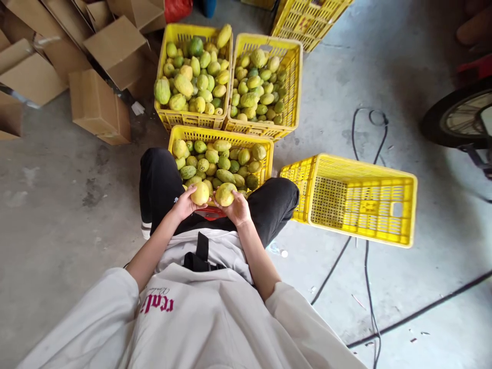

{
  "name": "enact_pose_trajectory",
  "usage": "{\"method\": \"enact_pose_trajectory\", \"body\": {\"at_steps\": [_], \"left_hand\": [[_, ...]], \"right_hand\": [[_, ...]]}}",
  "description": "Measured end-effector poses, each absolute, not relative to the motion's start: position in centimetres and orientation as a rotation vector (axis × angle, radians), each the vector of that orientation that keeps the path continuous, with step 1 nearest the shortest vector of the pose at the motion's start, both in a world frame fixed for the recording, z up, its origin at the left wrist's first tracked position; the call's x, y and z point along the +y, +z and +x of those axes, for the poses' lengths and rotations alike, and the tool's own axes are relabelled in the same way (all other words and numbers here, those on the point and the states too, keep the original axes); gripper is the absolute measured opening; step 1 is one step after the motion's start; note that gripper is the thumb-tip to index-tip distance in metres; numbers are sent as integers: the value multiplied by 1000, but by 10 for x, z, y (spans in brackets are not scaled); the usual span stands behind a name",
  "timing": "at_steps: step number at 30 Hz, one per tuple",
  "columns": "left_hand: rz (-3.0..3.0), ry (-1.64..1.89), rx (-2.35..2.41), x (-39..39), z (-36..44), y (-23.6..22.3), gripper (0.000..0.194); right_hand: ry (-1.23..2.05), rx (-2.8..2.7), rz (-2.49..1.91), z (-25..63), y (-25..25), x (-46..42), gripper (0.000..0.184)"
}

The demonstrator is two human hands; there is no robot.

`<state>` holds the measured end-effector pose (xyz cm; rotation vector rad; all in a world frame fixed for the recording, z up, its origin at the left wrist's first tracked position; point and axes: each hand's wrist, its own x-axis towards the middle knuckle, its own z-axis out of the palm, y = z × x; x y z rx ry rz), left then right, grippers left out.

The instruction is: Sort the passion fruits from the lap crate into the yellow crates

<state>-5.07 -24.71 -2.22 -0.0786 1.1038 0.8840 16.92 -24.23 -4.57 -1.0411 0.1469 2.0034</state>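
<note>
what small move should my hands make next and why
Perhaps turn both over: the left hand holds the left fruit and the right hand holds the right fruit, with their undersides hidden from view.

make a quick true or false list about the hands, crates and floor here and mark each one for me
1. The left hand holds a yellow fruit. True.
2. The right hand holds nothing. False: it holds a second yellow fruit.
3. The crate between the knees holds only cardboard. False: it holds green and yellow fruits.
4. Black cables lie on the floor. True.
5. The cardboard boxes are beside the wheel. False: they are at the upper left of the view, while the wheel is at the right edge.
</note>
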Motion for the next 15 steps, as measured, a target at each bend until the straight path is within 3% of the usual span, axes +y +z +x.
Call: {"method": "enact_pose_trajectory", "body": {"at_steps": [6, 13, 15], "left_hand": [[75, 810, 1079, -249, -50, -29, 65], [64, 799, 1081, -252, -45, -34, 67], [52, 800, 1089, -252, -44, -35, 65]], "right_hand": [[1956, 350, -1622, 166, -37, -228, 7], [2021, -43, -1798, 151, -23, -139, 8], [1947, -276, -1772, 147, -19, -81, 28]]}}
